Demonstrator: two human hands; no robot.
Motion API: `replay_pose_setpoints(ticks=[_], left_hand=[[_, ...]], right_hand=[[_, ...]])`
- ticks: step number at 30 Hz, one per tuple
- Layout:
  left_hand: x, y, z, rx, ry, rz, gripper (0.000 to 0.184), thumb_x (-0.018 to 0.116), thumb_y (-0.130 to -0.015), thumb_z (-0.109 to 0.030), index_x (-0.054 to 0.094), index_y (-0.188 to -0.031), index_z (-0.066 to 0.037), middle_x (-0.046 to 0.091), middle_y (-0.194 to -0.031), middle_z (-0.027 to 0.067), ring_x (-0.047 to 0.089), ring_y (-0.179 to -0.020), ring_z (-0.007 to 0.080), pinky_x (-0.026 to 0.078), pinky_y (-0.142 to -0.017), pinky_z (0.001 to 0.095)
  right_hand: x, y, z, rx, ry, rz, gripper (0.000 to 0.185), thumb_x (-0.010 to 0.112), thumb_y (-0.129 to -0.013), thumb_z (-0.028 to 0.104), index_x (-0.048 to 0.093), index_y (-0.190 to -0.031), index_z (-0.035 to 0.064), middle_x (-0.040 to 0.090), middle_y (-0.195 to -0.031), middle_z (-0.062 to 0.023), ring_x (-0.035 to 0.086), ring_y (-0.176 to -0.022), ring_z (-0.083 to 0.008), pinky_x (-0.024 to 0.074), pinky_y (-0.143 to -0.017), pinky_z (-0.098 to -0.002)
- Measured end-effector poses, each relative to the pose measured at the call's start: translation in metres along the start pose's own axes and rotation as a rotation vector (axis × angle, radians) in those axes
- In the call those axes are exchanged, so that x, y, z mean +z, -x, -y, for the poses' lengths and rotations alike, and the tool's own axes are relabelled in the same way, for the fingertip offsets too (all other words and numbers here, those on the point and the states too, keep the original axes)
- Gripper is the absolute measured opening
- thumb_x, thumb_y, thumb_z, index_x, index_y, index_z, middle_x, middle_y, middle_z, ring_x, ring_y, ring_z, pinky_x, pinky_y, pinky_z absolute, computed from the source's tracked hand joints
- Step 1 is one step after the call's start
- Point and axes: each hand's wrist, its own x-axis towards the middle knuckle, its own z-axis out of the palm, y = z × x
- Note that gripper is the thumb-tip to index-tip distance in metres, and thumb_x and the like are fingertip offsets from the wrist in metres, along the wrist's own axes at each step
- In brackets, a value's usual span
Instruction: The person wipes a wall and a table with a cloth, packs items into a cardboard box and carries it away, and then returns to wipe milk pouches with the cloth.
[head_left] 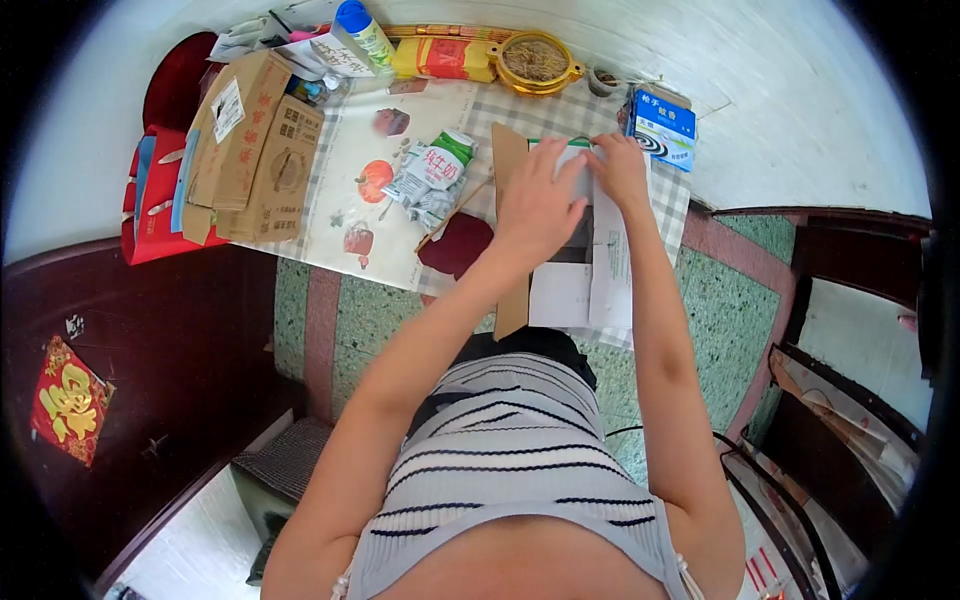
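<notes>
An opened cardboard box [560, 295], white on its inner flaps, lies at the table's front edge before me. My left hand [540, 200] is over its left side, fingers spread, with nothing visible in the grasp. At the box's far right, my right hand [620, 168] has its fingers curled at the rim beside a white flap [612, 262]. What lies inside the box is mostly hidden by my hands. Left of the box are crumpled milk packets [436, 172], a thin stick [458, 212] and a dark red item [456, 246].
Cardboard boxes [262, 150] and a red bag [158, 205] stand at the table's left. Along the back are a blue-capped bottle [366, 35], a yellow packet [442, 59] and a golden bowl [536, 64]. A blue box [663, 128] sits at the right.
</notes>
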Motion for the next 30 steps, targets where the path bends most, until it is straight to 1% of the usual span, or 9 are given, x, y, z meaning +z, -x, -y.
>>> replay_pose_setpoints(ticks=[3,5,6,8,9,11,14,21,30], left_hand=[[0.014,-0.006,0.001,-0.027,-0.022,0.056,0.047,0.070,-0.073,-0.015,0.054,-0.115,-0.004,0.047,-0.125,0.0191,0.045,-0.118,0.0349,0.035,-0.100,0.0441],[0.013,-0.013,0.006,-0.042,-0.312,0.074,0.053,0.073,-0.070,-0.018,0.053,-0.116,-0.003,0.051,-0.119,0.0191,0.047,-0.115,0.0351,0.034,-0.100,0.0421],[0.012,-0.013,0.008,-0.041,-0.309,0.070,0.053,0.073,-0.070,-0.018,0.053,-0.116,-0.003,0.051,-0.119,0.0191,0.047,-0.115,0.0351,0.034,-0.100,0.0421],[0.009,-0.010,0.012,-0.025,-0.425,0.263,0.045,0.069,-0.071,-0.015,0.054,-0.112,-0.002,0.056,-0.105,0.0149,0.052,-0.104,0.0323,0.037,-0.095,0.0393],[0.007,-0.009,0.006,-0.020,-0.423,0.259,0.045,0.069,-0.071,-0.015,0.054,-0.112,-0.002,0.056,-0.105,0.0149,0.052,-0.104,0.0323,0.037,-0.095,0.0393],[0.003,0.000,-0.010,0.104,-0.467,0.226,0.036,0.060,-0.074,-0.010,0.056,-0.109,-0.003,0.056,-0.091,0.0104,0.054,-0.092,0.0280,0.039,-0.088,0.0376],[0.003,0.006,-0.019,0.167,-0.400,0.137,0.031,0.053,-0.074,-0.007,0.057,-0.105,-0.004,0.053,-0.088,0.0102,0.053,-0.088,0.0266,0.040,-0.085,0.0367],[-0.001,0.011,-0.036,0.178,-0.373,0.130,0.033,0.055,-0.074,-0.008,0.057,-0.106,-0.003,0.053,-0.091,0.0101,0.052,-0.089,0.0250,0.040,-0.087,0.0357],[-0.012,0.015,-0.067,0.209,-0.316,0.103,0.034,0.055,-0.073,-0.007,0.058,-0.107,-0.003,0.054,-0.095,0.0089,0.051,-0.089,0.0236,0.040,-0.087,0.0354]], right_hand=[[-0.022,0.007,0.014,-0.006,0.018,-0.007,0.024,0.069,-0.073,0.021,0.068,-0.090,0.0042,0.064,-0.089,-0.0129,0.056,-0.090,-0.0315,0.0448,-0.081,-0.0390],[-0.044,0.020,0.030,-0.072,0.002,-0.093,0.019,0.068,-0.072,0.015,0.067,-0.087,0.0035,0.063,-0.087,-0.0124,0.057,-0.087,-0.0301,0.0465,-0.077,-0.0381],[-0.054,0.026,0.038,-0.074,0.007,-0.094,0.019,0.068,-0.072,0.015,0.067,-0.087,0.0035,0.063,-0.087,-0.0124,0.057,-0.087,-0.0301,0.0465,-0.077,-0.0381],[-0.070,0.043,0.051,-0.066,-0.031,-0.212,0.013,0.067,-0.070,0.009,0.066,-0.082,0.0036,0.063,-0.084,-0.0111,0.058,-0.083,-0.0282,0.0475,-0.072,-0.0365],[-0.075,0.050,0.052,-0.066,-0.026,-0.217,0.013,0.067,-0.070,0.009,0.066,-0.082,0.0036,0.063,-0.084,-0.0111,0.058,-0.083,-0.0282,0.0475,-0.072,-0.0365],[-0.081,0.063,0.053,-0.005,0.026,-0.258,0.011,0.066,-0.067,0.006,0.064,-0.078,0.0041,0.063,-0.079,-0.0097,0.058,-0.077,-0.0266,0.0481,-0.067,-0.0357],[-0.089,0.075,0.047,0.022,0.024,-0.253,0.010,0.066,-0.066,0.005,0.064,-0.076,0.0049,0.064,-0.076,-0.0084,0.058,-0.072,-0.0257,0.0480,-0.064,-0.0360],[-0.107,0.083,0.048,0.178,-0.012,-0.279,0.011,0.068,-0.065,0.011,0.065,-0.075,0.0068,0.064,-0.072,-0.0086,0.060,-0.068,-0.0256,0.0479,-0.061,-0.0368],[-0.142,0.099,0.056,0.433,-0.121,-0.233,0.011,0.065,-0.067,0.012,0.064,-0.075,0.0039,0.066,-0.076,-0.0097,0.064,-0.071,-0.0251,0.0492,-0.067,-0.0347]])
